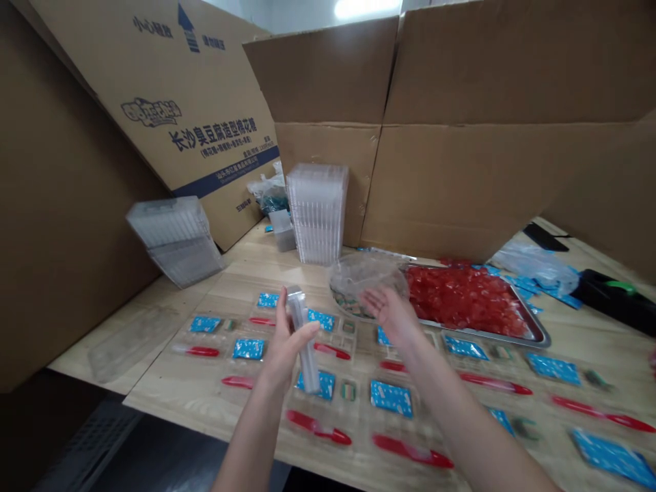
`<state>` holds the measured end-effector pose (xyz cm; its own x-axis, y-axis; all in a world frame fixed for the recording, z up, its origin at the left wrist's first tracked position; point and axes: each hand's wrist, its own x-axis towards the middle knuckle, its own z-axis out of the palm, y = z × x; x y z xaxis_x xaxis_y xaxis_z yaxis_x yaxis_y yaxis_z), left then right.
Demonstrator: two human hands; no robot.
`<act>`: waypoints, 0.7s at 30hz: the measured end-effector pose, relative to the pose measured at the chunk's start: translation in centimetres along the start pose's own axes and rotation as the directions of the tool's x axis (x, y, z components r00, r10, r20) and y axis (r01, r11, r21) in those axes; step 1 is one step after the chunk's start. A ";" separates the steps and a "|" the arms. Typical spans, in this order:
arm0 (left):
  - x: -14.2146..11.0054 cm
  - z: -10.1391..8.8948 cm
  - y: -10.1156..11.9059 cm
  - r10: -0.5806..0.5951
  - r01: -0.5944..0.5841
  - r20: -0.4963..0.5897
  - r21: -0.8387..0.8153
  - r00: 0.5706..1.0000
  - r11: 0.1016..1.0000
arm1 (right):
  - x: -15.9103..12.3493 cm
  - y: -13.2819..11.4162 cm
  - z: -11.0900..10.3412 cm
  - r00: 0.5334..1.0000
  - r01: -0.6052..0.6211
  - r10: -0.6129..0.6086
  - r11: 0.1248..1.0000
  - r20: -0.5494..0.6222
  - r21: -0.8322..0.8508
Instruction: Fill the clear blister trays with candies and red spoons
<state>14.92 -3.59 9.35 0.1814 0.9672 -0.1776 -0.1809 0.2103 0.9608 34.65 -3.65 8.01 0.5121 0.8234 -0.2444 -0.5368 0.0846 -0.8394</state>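
In the middle of the head view, my left hand (283, 345) is closed round a narrow stack of clear plastic trays (307, 355), seen edge-on. My right hand (390, 313) has its fingers stretched out at a clear round bowl (341, 277) with small green-edged pieces in it; nothing shows in the palm. Whether the fingertips touch the bowl's contents, I cannot tell. Below both hands lie several clear trays, each with a blue patterned packet (391, 398), a long red plastic piece (318, 427) and, in many, a small green-edged piece (348, 391).
Right of the bowl stands a metal tray (540, 335) heaped with red pieces (461, 301). Stacked clear trays (318, 215) stand at the back, and another stack (177, 239) leans at left. Large cardboard boxes (461, 184) wall the back. A black object (609, 297) lies far right.
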 end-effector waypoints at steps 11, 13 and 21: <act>-0.3 2.1 -0.7 -0.030 0.007 0.218 0.102 0.975 0.995 | -6.6 -0.9 2.9 0.900 0.048 0.094 0.949 0.427 -0.311; -0.6 2.0 -0.5 -0.035 0.016 0.226 0.085 0.974 0.996 | -6.3 -1.2 2.9 0.883 0.002 0.148 0.948 0.446 -0.318; -1.1 1.7 -0.1 -0.041 0.056 0.253 -0.051 0.967 0.997 | -6.3 -1.2 3.6 0.865 0.023 0.132 0.953 0.484 -0.302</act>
<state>16.39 -4.88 9.85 0.4273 0.8903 -0.1572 -0.2195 0.2708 0.9373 29.63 -6.96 12.33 0.0473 0.9950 -0.0877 -0.2978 -0.0698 -0.9521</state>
